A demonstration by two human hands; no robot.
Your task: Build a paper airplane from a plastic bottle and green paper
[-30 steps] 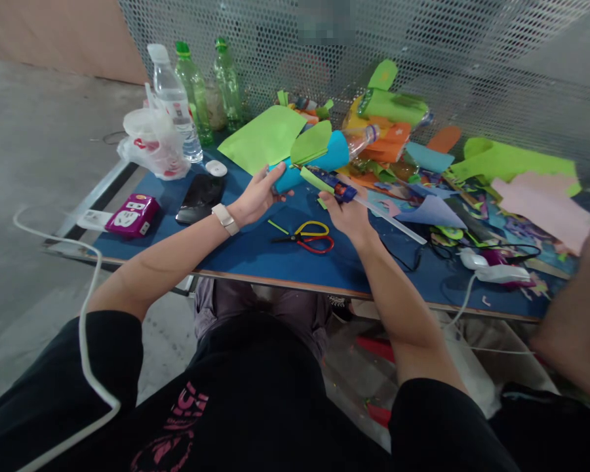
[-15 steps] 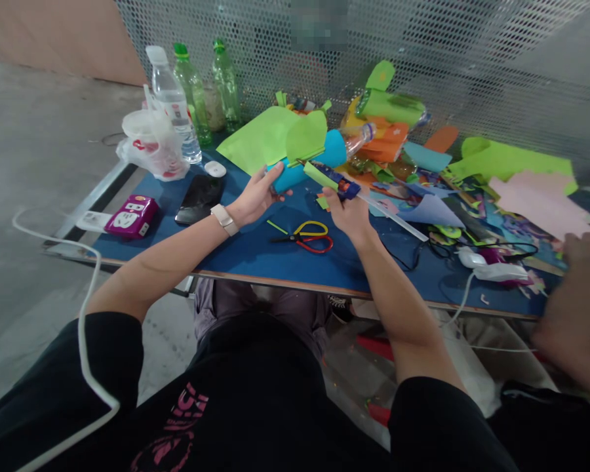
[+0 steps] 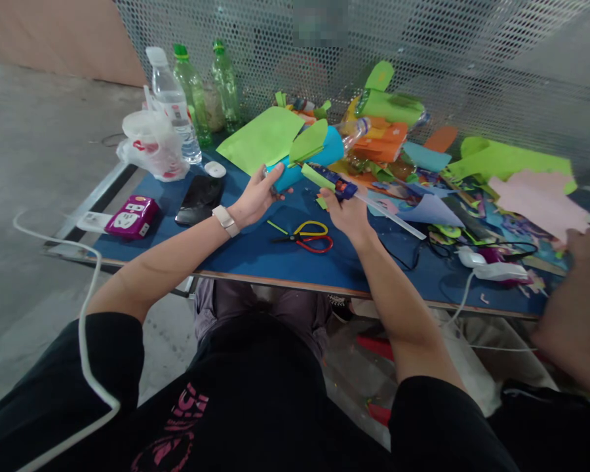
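Observation:
My left hand point(image 3: 263, 195) is wrapped round the bottom end of a plastic bottle point(image 3: 332, 147) covered in blue paper, its neck tilted up to the right. A green paper piece point(image 3: 309, 141) stands up from the blue wrap. In my right hand point(image 3: 347, 208) is a dark blue glue gun point(image 3: 341, 187), with a long glue stick point(image 3: 391, 216) poking out behind. Its nozzle end lies near the base of the green piece; whether they touch I cannot tell. A small green paper strip point(image 3: 318, 176) also shows by the gun. Below lie scissors point(image 3: 302, 237) with yellow and red handles.
A black phone point(image 3: 199, 198), a purple power socket point(image 3: 134, 217), a bagged cup point(image 3: 155, 147) and several bottles point(image 3: 187, 92) occupy the left. Paper scraps and a paper-covered bottle point(image 3: 391, 108) crowd the right. Another person's hand point(image 3: 587, 252) rests at the far right.
The green piece on the blue-wrapped bottle has turned and looks narrower, and the bottle has shifted slightly left. The glue gun has moved a little left with my right hand.

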